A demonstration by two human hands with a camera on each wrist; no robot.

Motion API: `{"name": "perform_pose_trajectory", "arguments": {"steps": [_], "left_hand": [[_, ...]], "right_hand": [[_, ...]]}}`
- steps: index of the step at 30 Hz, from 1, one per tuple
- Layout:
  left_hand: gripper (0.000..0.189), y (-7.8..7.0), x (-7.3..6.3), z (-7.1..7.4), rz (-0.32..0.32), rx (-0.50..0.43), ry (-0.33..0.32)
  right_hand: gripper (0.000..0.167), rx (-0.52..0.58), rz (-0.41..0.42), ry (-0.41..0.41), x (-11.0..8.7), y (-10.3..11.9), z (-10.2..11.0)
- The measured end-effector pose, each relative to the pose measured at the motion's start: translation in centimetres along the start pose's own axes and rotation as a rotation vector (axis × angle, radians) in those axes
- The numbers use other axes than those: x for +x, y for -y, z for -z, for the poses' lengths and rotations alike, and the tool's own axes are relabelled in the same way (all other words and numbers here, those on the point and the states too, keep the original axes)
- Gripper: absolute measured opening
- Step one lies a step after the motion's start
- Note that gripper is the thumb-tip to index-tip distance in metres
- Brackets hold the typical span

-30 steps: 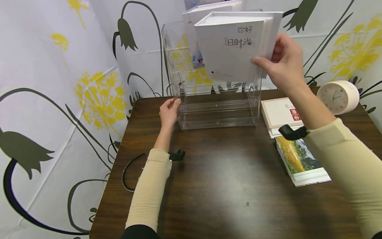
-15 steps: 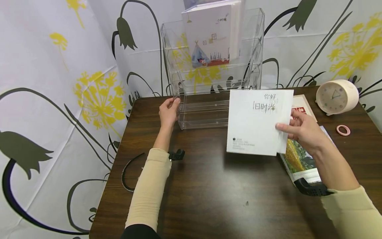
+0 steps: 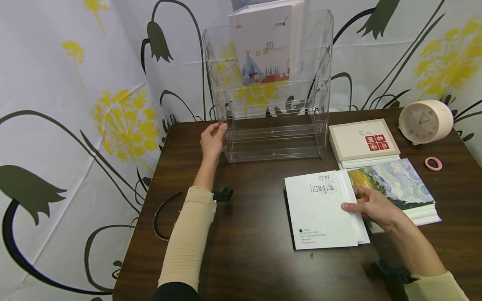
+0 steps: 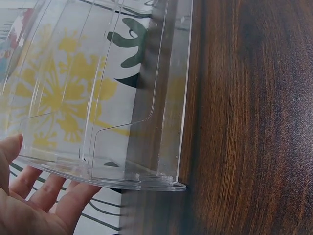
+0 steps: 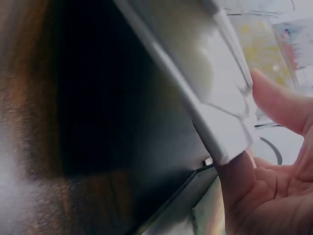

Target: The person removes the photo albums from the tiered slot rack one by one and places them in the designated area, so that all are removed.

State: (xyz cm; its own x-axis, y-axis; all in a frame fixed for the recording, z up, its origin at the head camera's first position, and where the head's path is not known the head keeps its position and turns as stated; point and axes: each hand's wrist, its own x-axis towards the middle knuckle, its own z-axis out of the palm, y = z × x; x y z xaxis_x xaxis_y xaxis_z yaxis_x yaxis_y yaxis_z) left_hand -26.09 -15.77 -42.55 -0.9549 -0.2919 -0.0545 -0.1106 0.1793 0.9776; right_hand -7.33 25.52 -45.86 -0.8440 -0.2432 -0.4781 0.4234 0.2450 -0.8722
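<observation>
My left hand (image 3: 212,140) grips the left side edge of a clear plastic tiered rack (image 3: 275,155). In the left wrist view the thumb lies on one side of the rack's side panel (image 4: 146,183) and the fingers (image 4: 76,200) on the other. My right hand (image 3: 376,207) pinches the right edge of white books (image 3: 320,217) with Chinese lettering, thumb on top. There seem to be two, slightly offset. In the right wrist view the books (image 5: 225,132) are tilted over the dark tabletop. An illustrated white book (image 3: 263,46) stands in the rack's upper tier.
On the right lie a cream book with red squares (image 3: 363,140) and painting-covered books (image 3: 395,184). Behind them stands a round clock (image 3: 425,122), with a pink ring (image 3: 433,164) nearby. A thin black strap (image 3: 156,221) lies at the left of the wooden table (image 3: 256,259).
My right hand has brought the white books down from in front of the rack toward the table's front, uncovering the cream book. My left hand stays on the rack.
</observation>
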Motion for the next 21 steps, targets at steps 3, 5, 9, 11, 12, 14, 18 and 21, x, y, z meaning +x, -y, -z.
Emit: {"name": "perform_pose_trajectory", "arguments": {"steps": [3, 5, 9, 11, 12, 14, 18, 21], "left_hand": [[0.04, -0.13, -0.03, -0.11, -0.001, -0.015, -0.001], [0.04, -0.16, -0.05, -0.15, 0.003, -0.022, -0.001], [0.04, -0.2, -0.09, -0.15, 0.002, -0.028, 0.002], [0.041, -0.23, -0.09, -0.15, -0.002, -0.032, 0.002], [0.041, -0.23, -0.1, -0.15, -0.003, -0.032, 0.002], [0.041, -0.22, -0.09, -0.16, -0.005, -0.03, 0.001], [0.042, -0.2, -0.11, -0.16, -0.006, -0.023, -0.002], [0.04, -0.21, -0.2, -0.15, -0.008, -0.021, -0.005]], "right_hand": [[0.055, -0.056, -0.022, -0.038, -0.06, -0.31, -0.2], [0.054, -0.087, -0.035, -0.057, -0.06, -0.41, -0.29], [0.057, -0.141, -0.043, -0.085, -0.03, -0.46, -0.47], [0.06, -0.193, -0.038, -0.105, -0.04, -0.46, -0.51], [0.062, -0.236, -0.035, -0.118, -0.05, -0.44, -0.53], [0.066, -0.325, -0.03, -0.146, -0.08, -0.36, -0.54], [0.071, -0.496, -0.017, -0.215, -0.28, -0.08, -0.73], [0.072, -0.582, -0.019, -0.261, -0.6, 0.22, -1.04]]}}
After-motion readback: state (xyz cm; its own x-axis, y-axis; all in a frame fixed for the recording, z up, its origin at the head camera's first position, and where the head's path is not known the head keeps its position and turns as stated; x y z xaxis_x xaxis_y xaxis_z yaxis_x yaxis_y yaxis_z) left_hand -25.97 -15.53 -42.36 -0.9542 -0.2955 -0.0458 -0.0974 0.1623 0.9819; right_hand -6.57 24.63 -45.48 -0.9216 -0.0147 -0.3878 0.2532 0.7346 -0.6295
